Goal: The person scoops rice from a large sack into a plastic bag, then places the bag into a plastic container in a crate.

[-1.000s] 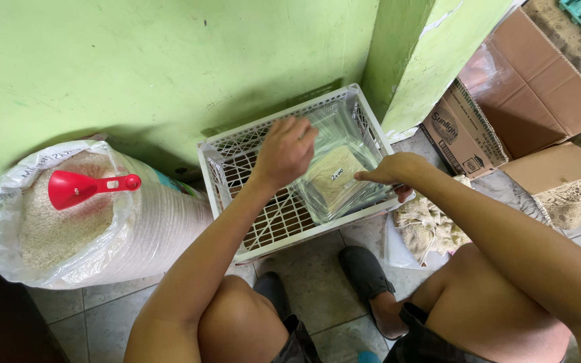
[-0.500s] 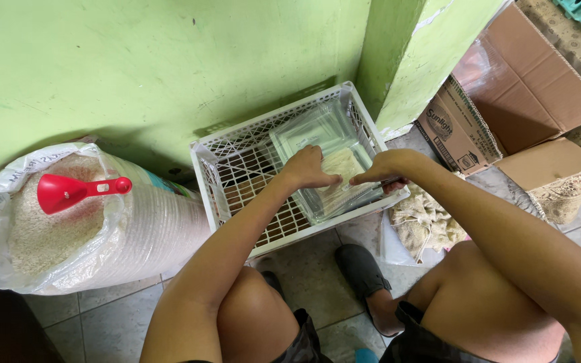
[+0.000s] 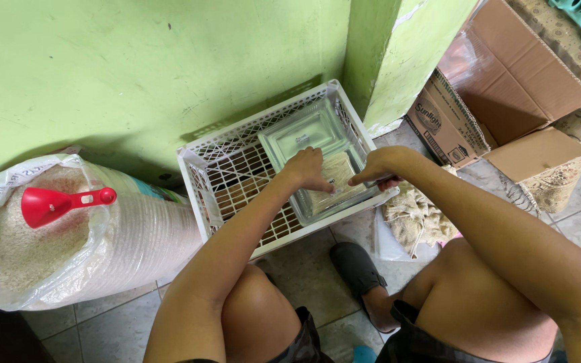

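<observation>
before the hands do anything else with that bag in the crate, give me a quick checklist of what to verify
1. Both hands on the bag: ok. Left hand and right hand rest on the clear bag of grain.
2. Bag inside the crate: ok. It lies in the white crate, on other clear bags.
3. Bag sealed: cannot tell, its mouth is hidden by the hands.
4. Crate flat on the floor: ok, against the green wall.
5. Red scoop out of the way: ok, it sits in the open sack.
</observation>
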